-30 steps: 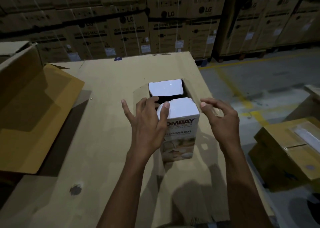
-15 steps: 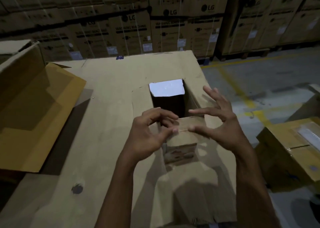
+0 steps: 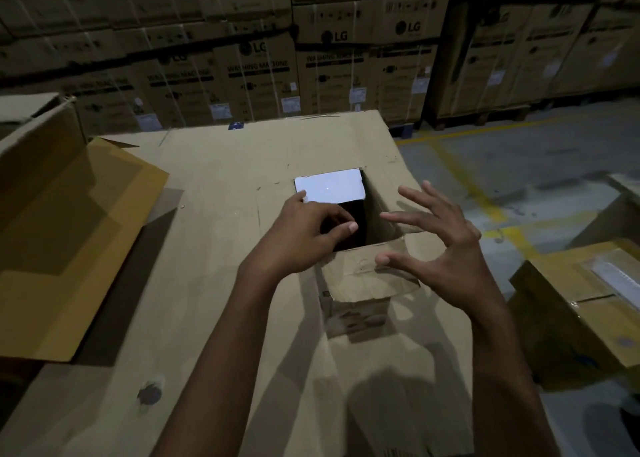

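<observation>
A small brown carton point(image 3: 360, 283) stands open on a large cardboard sheet point(image 3: 214, 248). Its near flap lies folded over a printed product box point(image 3: 360, 318), of which only the dim front shows. A white panel point(image 3: 329, 186) lies at the far end of the carton's dark opening point(image 3: 353, 231). My left hand point(image 3: 301, 234) reaches over the opening's left edge, with one fingertip touching the white panel and the thumb stretched across the gap. My right hand point(image 3: 443, 248) hovers just above the near flap with its fingers spread, holding nothing.
A big open carton point(image 3: 69, 234) with raised flaps sits at the left. A taped box point(image 3: 581, 311) stands on the floor at the right, beside yellow floor lines point(image 3: 485, 207). Stacked washing-machine cartons point(image 3: 263, 68) wall off the back.
The white-topped product box has gone down into the carton and the near flap now covers it. My left hand moved forward to the white panel; my right hand spread open above the flap.
</observation>
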{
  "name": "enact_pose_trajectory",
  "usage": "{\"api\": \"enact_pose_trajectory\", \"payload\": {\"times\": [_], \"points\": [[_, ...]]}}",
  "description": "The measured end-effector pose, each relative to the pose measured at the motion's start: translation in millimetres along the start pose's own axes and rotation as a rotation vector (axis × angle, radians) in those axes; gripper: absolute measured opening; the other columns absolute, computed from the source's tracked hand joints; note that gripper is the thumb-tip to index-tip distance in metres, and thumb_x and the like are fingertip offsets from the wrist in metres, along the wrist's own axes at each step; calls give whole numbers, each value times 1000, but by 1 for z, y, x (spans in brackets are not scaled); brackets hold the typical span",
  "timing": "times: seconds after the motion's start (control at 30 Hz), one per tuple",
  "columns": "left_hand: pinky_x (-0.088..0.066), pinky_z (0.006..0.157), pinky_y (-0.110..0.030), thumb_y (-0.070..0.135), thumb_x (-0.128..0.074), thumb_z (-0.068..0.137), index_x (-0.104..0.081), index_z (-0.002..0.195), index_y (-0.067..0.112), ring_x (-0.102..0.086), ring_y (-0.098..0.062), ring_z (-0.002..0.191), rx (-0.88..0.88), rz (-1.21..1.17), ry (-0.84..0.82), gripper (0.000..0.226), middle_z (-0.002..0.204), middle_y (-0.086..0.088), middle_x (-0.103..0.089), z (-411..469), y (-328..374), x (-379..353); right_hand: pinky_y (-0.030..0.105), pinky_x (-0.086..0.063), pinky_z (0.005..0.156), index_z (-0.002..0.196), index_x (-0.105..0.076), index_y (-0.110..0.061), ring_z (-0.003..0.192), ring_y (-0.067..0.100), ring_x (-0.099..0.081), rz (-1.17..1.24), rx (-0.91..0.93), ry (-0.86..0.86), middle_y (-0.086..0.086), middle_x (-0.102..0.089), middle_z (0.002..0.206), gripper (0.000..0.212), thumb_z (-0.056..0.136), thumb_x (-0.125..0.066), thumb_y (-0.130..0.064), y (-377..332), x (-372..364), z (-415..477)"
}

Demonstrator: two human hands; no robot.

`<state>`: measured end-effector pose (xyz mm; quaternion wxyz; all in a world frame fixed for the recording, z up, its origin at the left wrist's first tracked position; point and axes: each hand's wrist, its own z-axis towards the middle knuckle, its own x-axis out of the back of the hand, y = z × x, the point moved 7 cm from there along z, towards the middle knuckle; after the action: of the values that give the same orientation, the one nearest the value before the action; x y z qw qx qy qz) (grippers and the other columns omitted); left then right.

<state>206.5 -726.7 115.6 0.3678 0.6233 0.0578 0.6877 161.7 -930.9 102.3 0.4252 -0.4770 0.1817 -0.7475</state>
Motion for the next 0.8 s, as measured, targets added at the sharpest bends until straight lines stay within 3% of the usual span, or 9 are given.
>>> {"api": "enact_pose_trajectory", "payload": {"times": [0.07, 0.13, 0.23, 0.3, 0.43, 0.53, 0.6, 0.7, 0.8], "points": [[-1, 124, -26, 44, -58, 103, -76, 117, 29, -56, 1, 107, 39, 75, -89, 27, 98, 7, -79, 4, 1, -6, 68, -26, 114, 118, -66, -59, 154, 2, -26, -5, -33, -14, -24, -47, 154, 57, 67, -70, -84, 4, -2, -2], [9, 123, -28, 45, -57, 103, -75, 121, 31, -49, -8, 129, 48, 145, -88, 29, 122, 3, -75, 9, 2, -2, 66, -24, 115, 115, -66, -60, 153, 0, -27, -23, -57, -27, -25, -49, 152, 56, 64, -72, -82, 7, -5, -4], [20, 124, -51, 51, -56, 101, -70, 128, 36, -13, -17, 159, 8, 305, -44, 34, 166, 4, -36, 18, -2, 3, 59, -22, 116, 115, -68, -59, 152, -1, -27, -46, -65, -48, -24, -49, 153, 56, 63, -72, -82, 12, -7, -6], [26, 120, -54, 53, -56, 100, -63, 135, 40, 3, -16, 161, 7, 317, 38, 38, 172, 8, -17, 23, -9, 9, 56, -21, 116, 113, -70, -57, 152, -2, -27, -41, -74, -55, -24, -48, 153, 55, 64, -71, -81, 15, -8, -6], [-1, 128, -54, 47, -65, 97, -57, 144, 35, -7, -18, 160, 163, 129, 55, 49, 172, 9, -20, 38, -44, 5, 63, -29, 116, 112, -72, -52, 150, 0, -32, 5, -72, -48, -24, -50, 151, 54, 65, -77, -77, 20, -13, -5], [-26, 125, -53, 43, -70, 95, -67, 136, 28, -30, -17, 149, 255, -343, 64, 43, 158, 10, -43, 37, -62, -1, 51, -43, 115, 119, -72, -47, 145, 2, -41, 151, -84, -83, -21, -51, 151, 54, 69, -87, -62, 19, -19, -6], [-34, 122, -52, 41, -67, 98, -64, 139, 30, -40, -14, 143, 267, -533, 174, 43, 152, 8, -50, 28, -66, 2, 45, -47, 114, 125, -71, -42, 143, 2, -45, 216, -89, -97, -19, -51, 152, 58, 70, -89, -51, 16, -22, -9], [-32, 123, -44, 45, -60, 101, -57, 144, 36, -38, -13, 148, 290, -570, 394, 44, 159, 8, -46, -1, -62, 9, 49, -42, 117, 139, -58, -50, 148, 1, -37, 174, -85, -104, -24, -41, 158, 77, 69, -88, -58, 16, -22, -12], [-46, 109, -32, 36, -61, 98, -69, 130, 27, -54, -15, 134, 314, -516, 851, 34, 141, 2, -64, -68, -53, 17, 46, -40, 116, 151, -42, -52, 151, 4, -29, 168, -106, -2, -23, -25, 165, 88, 73, -74, -77, 21, -13, -14]]}}
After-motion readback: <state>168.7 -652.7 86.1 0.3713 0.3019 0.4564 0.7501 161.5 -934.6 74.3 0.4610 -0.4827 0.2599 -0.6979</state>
